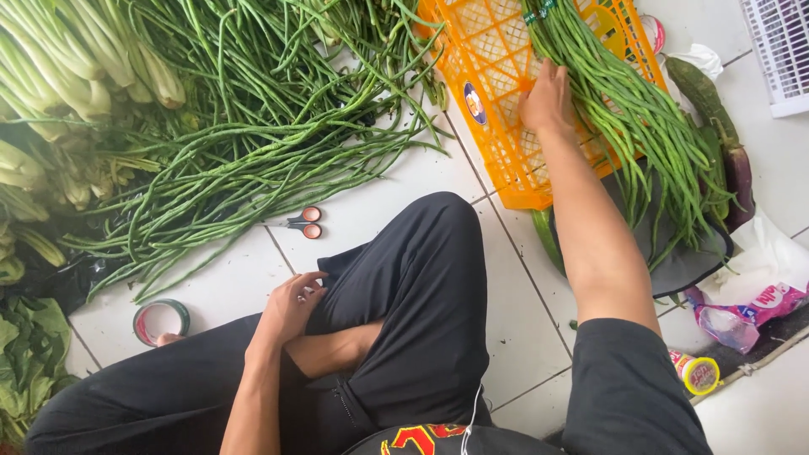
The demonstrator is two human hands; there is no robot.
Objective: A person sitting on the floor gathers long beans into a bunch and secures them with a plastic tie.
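Bundle of long thin green beans, tied near the top with a dark band, lies lengthways in an orange plastic lattice crate; its loose tips spill over the crate's near edge onto a grey sheet. The crate sits on the white tiled floor, tipped or angled toward the person, which likely lets the long pods lie straight rather than bent.

Right hand rests on the bundle's left flank inside the crate, palm down, fingers spread flat against the beans and crate mesh — pressing or steadying, not clenched around anything.

Left hand rests on the black trouser knee, fingers loosely curled; whether something small sits in them I cannot tell.

Beyond the crate: dark purple-green elongated aubergines lie beside the bean tips on the right. A crumpled white and pink plastic bag lies nearer, and a small yellow-capped tube beside it.

Left of the knee: a big loose heap of untied long beans fans across the tiles. Small red-handled scissors lie at its edge, within reach. A roll of green-rimmed tape sits on the floor near the left knee. Pale-stemmed leafy greens are stacked at far left.
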